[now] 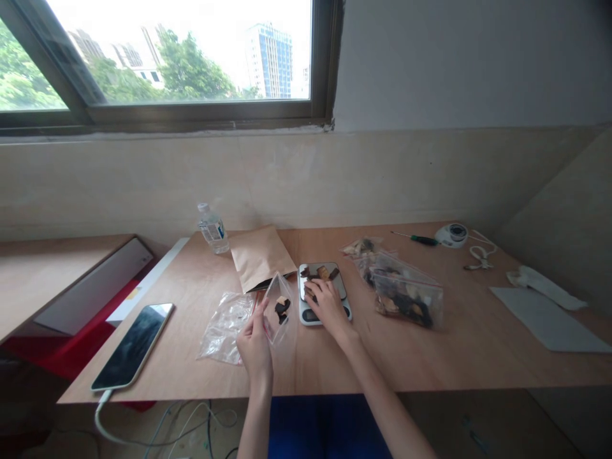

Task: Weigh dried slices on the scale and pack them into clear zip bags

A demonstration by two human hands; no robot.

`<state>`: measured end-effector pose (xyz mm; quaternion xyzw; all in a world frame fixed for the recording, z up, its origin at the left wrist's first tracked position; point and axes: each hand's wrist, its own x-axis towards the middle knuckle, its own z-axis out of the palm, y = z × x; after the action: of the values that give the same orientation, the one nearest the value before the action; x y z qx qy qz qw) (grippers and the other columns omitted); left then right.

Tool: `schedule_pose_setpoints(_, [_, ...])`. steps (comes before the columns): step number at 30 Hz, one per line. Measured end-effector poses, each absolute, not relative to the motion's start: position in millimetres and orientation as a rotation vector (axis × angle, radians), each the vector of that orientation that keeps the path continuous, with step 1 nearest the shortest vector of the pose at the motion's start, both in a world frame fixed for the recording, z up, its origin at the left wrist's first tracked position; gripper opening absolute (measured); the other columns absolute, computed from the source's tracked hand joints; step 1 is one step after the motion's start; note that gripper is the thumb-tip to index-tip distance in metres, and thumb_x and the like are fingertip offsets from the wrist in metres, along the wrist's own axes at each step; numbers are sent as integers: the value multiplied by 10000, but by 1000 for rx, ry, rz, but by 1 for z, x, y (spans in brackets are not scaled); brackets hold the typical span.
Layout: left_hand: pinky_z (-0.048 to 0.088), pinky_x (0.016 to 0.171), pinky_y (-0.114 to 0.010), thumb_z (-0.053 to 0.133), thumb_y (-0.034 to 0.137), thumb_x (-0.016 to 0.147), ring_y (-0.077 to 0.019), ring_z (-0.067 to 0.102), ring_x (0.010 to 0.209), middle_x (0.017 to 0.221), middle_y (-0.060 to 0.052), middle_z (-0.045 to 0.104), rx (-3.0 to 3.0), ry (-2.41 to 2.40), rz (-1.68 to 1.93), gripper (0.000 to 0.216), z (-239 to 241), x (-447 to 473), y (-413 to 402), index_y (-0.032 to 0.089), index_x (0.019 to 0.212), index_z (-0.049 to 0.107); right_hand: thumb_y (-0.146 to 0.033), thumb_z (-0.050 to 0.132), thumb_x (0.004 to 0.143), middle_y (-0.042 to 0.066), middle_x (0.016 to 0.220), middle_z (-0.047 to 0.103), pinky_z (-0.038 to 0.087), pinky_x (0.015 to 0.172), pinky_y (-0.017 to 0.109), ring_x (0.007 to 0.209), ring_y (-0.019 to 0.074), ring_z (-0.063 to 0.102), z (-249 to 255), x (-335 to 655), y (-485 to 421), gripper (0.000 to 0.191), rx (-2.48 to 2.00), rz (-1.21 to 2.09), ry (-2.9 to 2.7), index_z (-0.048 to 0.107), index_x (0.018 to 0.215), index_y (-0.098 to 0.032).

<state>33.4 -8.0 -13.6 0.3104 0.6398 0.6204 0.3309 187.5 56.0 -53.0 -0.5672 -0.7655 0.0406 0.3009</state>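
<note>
My left hand [257, 341] pinches the edge of a clear zip bag [277, 335], whose mouth is spread apart. A few dark, brown-edged dried chunks [282, 308] lie inside this bag. Just to its right stands a small white digital scale [312, 315], with several dried brown and black pieces [329, 273] on its plate. Over the plate's left part, my right hand [329, 309] reaches down with its fingers apart, touching or nearly touching the pieces. The hand covers part of the scale's display.
Flattened clear bags [224, 331] and a brown paper pouch [262, 255] lie left of the scale. Filled zip bags [406, 296] are on the right. Farther out are a water bottle [213, 231], phone [136, 347], screwdriver [423, 240], dome camera [453, 235] and white sheet [549, 319].
</note>
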Motion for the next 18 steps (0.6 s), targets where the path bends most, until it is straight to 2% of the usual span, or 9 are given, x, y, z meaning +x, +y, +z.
schedule_pose_setpoints(2, [437, 626, -260, 554, 444, 751, -125, 525, 548, 522, 35, 533, 769, 1675, 1604, 419, -15, 31, -6, 164, 1024, 705, -188, 521, 871, 90, 1049, 618, 472, 875, 411, 988, 244, 545, -51, 191, 59, 227, -1431, 143, -2054, 621, 1075, -197])
schedule_pose_setpoints(5, [454, 692, -274, 554, 421, 743, -143, 571, 619, 574, 17, 597, 786, 1682, 1594, 396, -16, 30, -6, 168, 1001, 716, -167, 514, 872, 84, 1007, 627, 476, 875, 390, 969, 227, 558, -49, 197, 64, 206, -1336, 185, -2057, 633, 1039, -192])
schedule_pose_setpoints(9, [441, 800, -279, 544, 381, 756, -181, 617, 820, 775, -26, 691, 860, 1650, 1599, 353, -15, 33, -8, 166, 969, 725, -153, 500, 875, 68, 986, 647, 485, 851, 383, 954, 215, 569, -52, 202, 69, 223, -1261, 245, -2013, 626, 1053, -199])
schedule_pose_setpoints(11, [431, 818, -274, 538, 375, 765, -181, 614, 853, 823, -27, 697, 864, 1642, 1591, 345, -16, 34, -7, 166, 967, 724, -146, 490, 878, 64, 1007, 655, 482, 858, 386, 959, 211, 573, -55, 203, 70, 239, -1233, 265, -1990, 623, 1068, -201])
schedule_pose_setpoints(15, [428, 779, -286, 548, 409, 763, -162, 587, 723, 675, 0, 648, 843, 1668, 1562, 385, -17, 33, -7, 159, 1005, 712, -169, 460, 898, 74, 1048, 664, 469, 891, 386, 987, 210, 581, -58, 204, 72, 266, -1223, 275, -1899, 618, 1111, -192])
schedule_pose_setpoints(18, [427, 747, -283, 557, 421, 755, -164, 576, 701, 633, 1, 622, 852, 1671, 1570, 400, -16, 33, -7, 152, 1006, 714, -202, 464, 899, 84, 1055, 670, 465, 898, 383, 995, 214, 590, -55, 205, 73, 281, -1231, 283, -1791, 622, 1130, -186])
